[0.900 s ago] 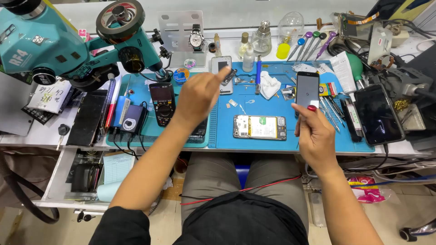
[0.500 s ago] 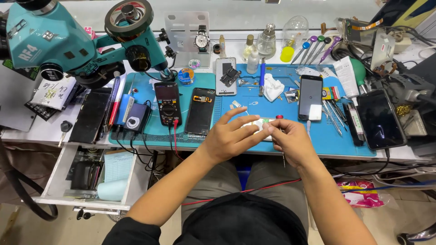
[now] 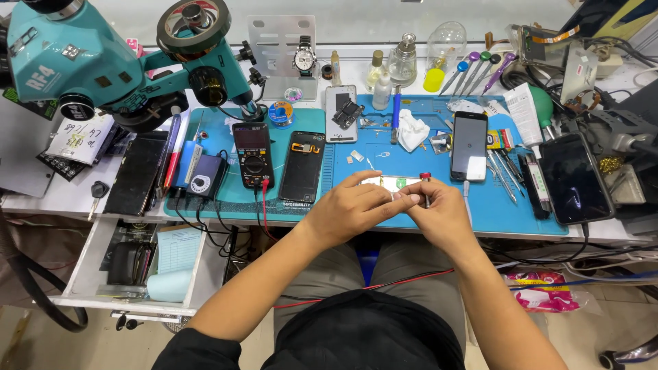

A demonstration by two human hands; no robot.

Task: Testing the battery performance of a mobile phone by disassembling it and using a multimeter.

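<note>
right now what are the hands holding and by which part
Both hands, left hand and right hand, grip a small opened phone by its near edge; right also pinches a red-tipped tool.

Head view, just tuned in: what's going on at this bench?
A seated person has both hands on a small opened phone on the blue mat. The left hand steadies it; the right hand holds a thin red-tipped tool over it. A black meter, another phone and a teal microscope lie around.

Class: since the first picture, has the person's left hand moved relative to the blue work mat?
Yes. The left hand has drawn back from the blue work mat's far side to its near edge.
</note>
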